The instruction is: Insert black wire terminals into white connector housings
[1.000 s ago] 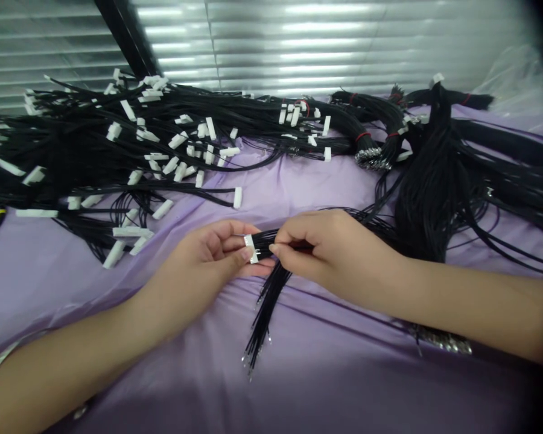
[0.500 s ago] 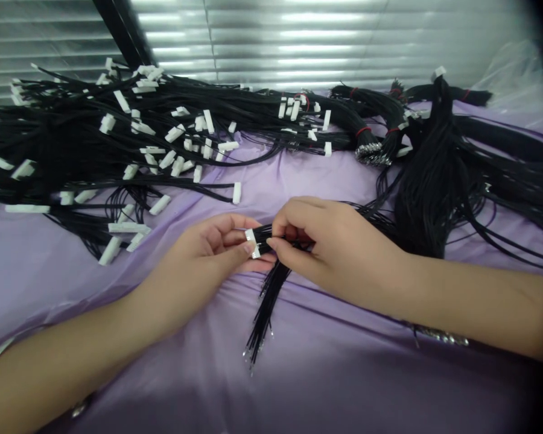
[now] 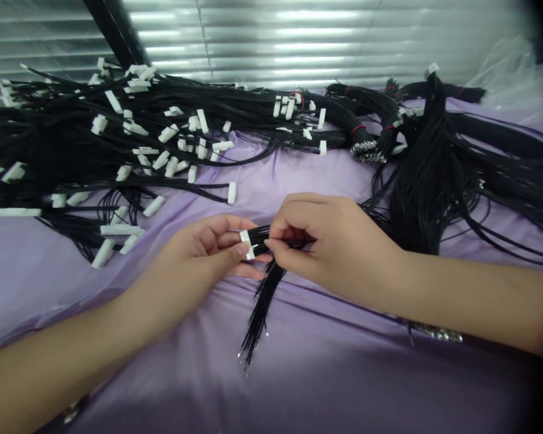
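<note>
Between the thumb and fingers of my left hand [image 3: 212, 247] is a white connector [image 3: 247, 245], with black wires running out of its right side. My right hand [image 3: 317, 232] pinches black wires just right of the connector, its thumb and forefinger closed close to the connector's edge. Which single wire lies in that pinch is too small to tell. A loose bundle of black wires [image 3: 263, 313] with bare metal tips hangs below my right hand, fanning toward the lower left.
A large heap of black cables [image 3: 63, 138] with white connectors lies at the back left. Red-tied wire bundles [image 3: 371, 114] and a thick black wire pile [image 3: 420, 193] sit at the right, on purple sheeting [image 3: 335, 175]. Window blinds [image 3: 271, 42] stand behind.
The whole view has shifted slightly, so the background sits a little further left. Both hands keep their hold, with the connector and right fingertips nearly unchanged relative to each other.
</note>
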